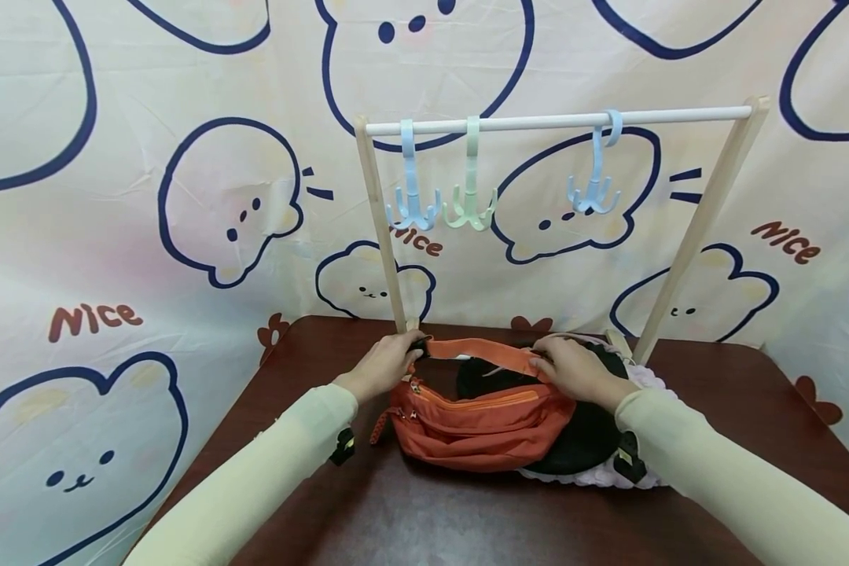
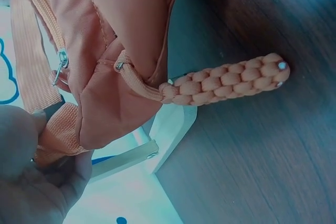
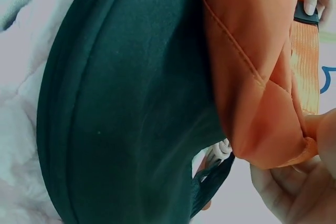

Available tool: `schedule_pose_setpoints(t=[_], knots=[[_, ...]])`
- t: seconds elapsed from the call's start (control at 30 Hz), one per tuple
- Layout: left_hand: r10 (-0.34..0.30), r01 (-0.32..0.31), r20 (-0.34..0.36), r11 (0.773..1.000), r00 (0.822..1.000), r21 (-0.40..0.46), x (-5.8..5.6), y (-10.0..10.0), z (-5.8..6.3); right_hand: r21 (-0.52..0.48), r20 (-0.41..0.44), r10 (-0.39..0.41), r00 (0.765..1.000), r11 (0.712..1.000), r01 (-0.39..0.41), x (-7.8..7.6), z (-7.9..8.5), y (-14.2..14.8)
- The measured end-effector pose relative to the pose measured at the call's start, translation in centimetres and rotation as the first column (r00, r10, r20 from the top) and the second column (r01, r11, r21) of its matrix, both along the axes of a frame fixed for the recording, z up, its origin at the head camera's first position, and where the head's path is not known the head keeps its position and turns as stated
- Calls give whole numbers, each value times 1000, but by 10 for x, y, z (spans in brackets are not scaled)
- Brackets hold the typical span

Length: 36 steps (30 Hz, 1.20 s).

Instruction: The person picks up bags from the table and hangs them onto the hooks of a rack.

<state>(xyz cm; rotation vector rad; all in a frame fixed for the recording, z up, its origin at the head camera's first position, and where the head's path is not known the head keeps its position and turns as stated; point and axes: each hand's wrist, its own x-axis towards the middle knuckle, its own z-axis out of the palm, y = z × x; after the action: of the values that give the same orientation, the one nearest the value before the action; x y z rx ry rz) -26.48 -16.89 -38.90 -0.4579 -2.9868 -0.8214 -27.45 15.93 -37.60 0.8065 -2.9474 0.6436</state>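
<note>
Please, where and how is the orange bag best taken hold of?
Probably by the middle of its strap, from above. The strap runs along the far side of the orange bag, with an open gap between them, while the bag's body looks soft and creased.

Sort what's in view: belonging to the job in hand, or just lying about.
Belonging, judging by the grip:
orange fabric waist bag with zips
left hand and right hand, both gripping it

Apparently just nearby, unheld:
dark, rounded fabric item
fluffy whitish item
white-barred rack with wooden legs
pale-green pronged plastic hook
two light-blue pronged plastic hooks
</note>
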Motion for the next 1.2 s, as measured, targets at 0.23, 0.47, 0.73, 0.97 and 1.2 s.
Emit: schedule_pose_setpoints(t=[0.23,0.47,0.73,0.97,1.2], knots=[[1,-1,-10,1000,1000,20,4,-3,2,-39,-1,33,999,999,-33,3,-1,0],[0,0,-19,1000,1000,8,6,-4,2,-50,-2,35,999,998,-35,3,-1,2],[-8,8,-39,1000,999,-9,13,-7,2,-57,-13,47,999,997,-48,9,-4,1],[-24,22,-41,999,999,-45,20,-8,4,-74,-32,61,998,995,-64,13,-4,3],[-27,25,-35,998,999,-57,22,-8,6,-69,-48,64,997,995,-67,16,-2,3]])
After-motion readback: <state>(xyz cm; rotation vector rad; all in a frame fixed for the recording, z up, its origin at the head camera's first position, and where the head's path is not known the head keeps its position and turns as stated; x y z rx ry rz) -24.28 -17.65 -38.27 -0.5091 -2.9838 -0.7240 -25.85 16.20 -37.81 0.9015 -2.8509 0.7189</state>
